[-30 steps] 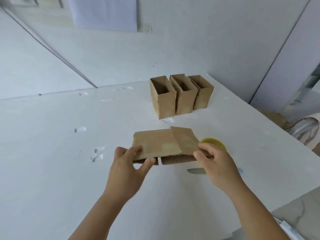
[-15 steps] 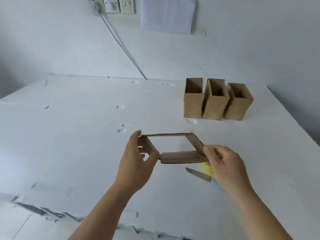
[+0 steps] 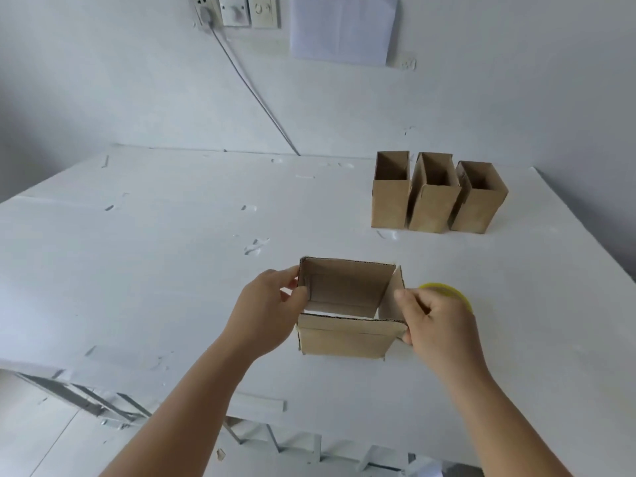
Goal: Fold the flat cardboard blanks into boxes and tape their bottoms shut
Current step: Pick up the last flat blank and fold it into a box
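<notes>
A brown cardboard blank (image 3: 346,337) is spread into an open rectangular sleeve above the white table (image 3: 155,270); I see the table through it. My left hand (image 3: 268,311) grips its left wall, thumb inside. My right hand (image 3: 437,325) pinches the right wall at the near corner. A yellow tape roll (image 3: 444,290) lies on the table just behind my right hand, partly hidden by it.
Three upright folded boxes (image 3: 435,197) stand side by side at the far right of the table. Wall sockets and a cable (image 3: 254,94) run down the wall behind. The table's near edge (image 3: 241,401) shows a bare frame below.
The blank went from flat, to a slanted diamond, to a squared open sleeve. The view has tilted down and the hands have spread apart.
</notes>
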